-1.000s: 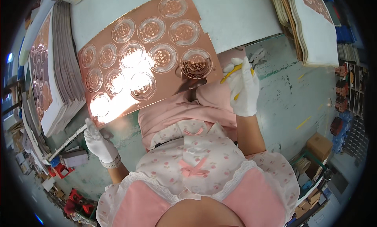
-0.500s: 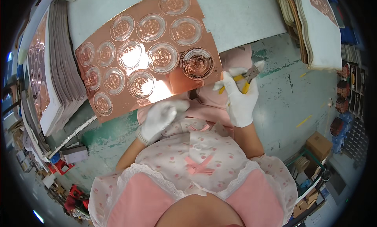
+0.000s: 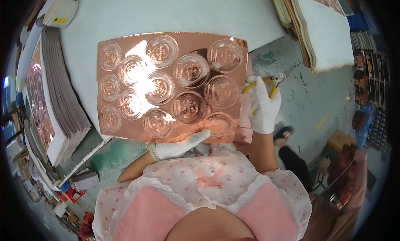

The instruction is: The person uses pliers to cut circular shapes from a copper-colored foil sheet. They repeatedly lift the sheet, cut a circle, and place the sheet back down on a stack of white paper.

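So the white worktable [image 3: 166, 12] is taking up most of the top of the view, and lying on it, hanging a bit over the near edge, is the big shiny copper-coloured sheet [image 3: 196, 45] pressed with rows of round embossed medallions, glare bouncing off the middle of it. Stacks of similar sheets are sitting well off to the left [image 3: 54, 95] and up at the right [image 3: 321, 32], and the green-grey floor [image 3: 316, 99] is showing below the table edge. The left hand [image 3: 179, 146], in a white glove, is reaching in under the near edge of the sheet with fingers stretched out fairly flat, looking like it's supporting or steadying the sheet rather than clamping it; the fingertips are partly hidden, so I can't swear to a pinch. The right hand [image 3: 263, 105], also gloved, is sitting just beside the sheet's right edge and is closed around yellow-handled cutting pliers [image 3: 273, 82], nose pointing away to the right. My read: the sheet is being positioned for trimming and no cut is happening yet. The next move would probably need the pliers turned back toward the sheet's edge while the left hand is keeping it from sliding.
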Demonstrator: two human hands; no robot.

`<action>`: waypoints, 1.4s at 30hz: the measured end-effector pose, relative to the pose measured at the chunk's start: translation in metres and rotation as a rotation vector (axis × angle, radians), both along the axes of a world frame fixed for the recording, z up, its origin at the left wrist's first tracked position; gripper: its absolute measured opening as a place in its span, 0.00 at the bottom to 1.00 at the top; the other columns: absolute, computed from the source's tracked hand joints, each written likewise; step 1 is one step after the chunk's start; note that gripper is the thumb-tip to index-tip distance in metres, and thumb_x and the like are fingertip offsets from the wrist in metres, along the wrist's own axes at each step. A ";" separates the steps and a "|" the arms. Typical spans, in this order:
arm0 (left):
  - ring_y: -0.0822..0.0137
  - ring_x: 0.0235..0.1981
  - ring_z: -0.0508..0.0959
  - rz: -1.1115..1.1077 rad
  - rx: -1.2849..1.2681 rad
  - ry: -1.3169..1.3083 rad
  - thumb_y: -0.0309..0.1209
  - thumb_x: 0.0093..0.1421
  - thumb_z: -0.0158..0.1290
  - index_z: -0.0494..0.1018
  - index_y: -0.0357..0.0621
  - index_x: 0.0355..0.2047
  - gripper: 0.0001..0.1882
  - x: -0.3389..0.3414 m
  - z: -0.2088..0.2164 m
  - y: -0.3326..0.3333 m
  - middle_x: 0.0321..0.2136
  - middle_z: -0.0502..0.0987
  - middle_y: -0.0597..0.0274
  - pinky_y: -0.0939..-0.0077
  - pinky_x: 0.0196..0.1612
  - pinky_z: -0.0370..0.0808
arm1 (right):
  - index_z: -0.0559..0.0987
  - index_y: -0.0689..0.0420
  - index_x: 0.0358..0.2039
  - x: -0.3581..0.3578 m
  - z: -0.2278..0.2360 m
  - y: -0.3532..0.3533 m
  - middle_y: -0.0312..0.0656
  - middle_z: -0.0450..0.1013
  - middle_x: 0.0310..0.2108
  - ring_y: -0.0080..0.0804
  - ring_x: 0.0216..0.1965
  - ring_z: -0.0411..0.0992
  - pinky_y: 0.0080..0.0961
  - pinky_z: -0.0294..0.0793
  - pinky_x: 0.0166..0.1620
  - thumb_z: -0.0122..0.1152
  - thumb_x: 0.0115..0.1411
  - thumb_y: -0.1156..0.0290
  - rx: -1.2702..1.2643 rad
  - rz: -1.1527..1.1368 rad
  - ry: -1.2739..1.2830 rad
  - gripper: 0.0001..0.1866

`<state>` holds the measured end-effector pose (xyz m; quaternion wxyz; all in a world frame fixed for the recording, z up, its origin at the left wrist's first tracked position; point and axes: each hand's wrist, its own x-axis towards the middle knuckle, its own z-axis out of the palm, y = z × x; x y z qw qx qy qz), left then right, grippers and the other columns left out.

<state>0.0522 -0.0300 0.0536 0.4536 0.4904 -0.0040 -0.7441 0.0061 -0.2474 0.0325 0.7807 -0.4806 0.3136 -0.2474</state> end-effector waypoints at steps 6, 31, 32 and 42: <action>0.70 0.43 0.72 0.396 0.012 -0.043 0.38 0.60 0.47 0.62 0.35 0.52 0.24 -0.011 -0.018 0.046 0.43 0.72 0.61 0.76 0.45 0.69 | 0.70 0.62 0.40 0.014 0.008 0.009 0.37 0.71 0.33 0.21 0.32 0.70 0.17 0.71 0.34 0.61 0.49 0.84 -0.058 0.070 0.075 0.17; 0.68 0.38 0.72 0.970 0.031 -0.719 0.33 0.49 0.52 0.68 0.29 0.42 0.22 -0.010 -0.005 0.118 0.38 0.73 0.57 0.74 0.42 0.68 | 0.69 0.61 0.37 -0.034 0.020 0.011 0.34 0.67 0.30 0.17 0.32 0.66 0.16 0.68 0.37 0.68 0.47 0.69 0.089 1.075 0.408 0.20; 0.68 0.40 0.71 0.995 0.010 -0.658 0.29 0.48 0.52 0.69 0.31 0.42 0.20 -0.010 -0.005 0.119 0.40 0.73 0.59 0.74 0.45 0.65 | 0.69 0.61 0.37 -0.031 0.022 0.012 0.33 0.68 0.29 0.17 0.31 0.66 0.16 0.68 0.36 0.68 0.47 0.68 0.074 1.067 0.419 0.20; 0.68 0.40 0.71 0.999 -0.013 -0.665 0.28 0.48 0.53 0.69 0.30 0.41 0.20 -0.010 -0.009 0.121 0.39 0.73 0.59 0.74 0.45 0.65 | 0.71 0.62 0.32 -0.022 0.018 0.017 0.33 0.68 0.25 0.16 0.24 0.63 0.16 0.66 0.28 0.62 0.53 0.65 -0.017 1.039 0.437 0.14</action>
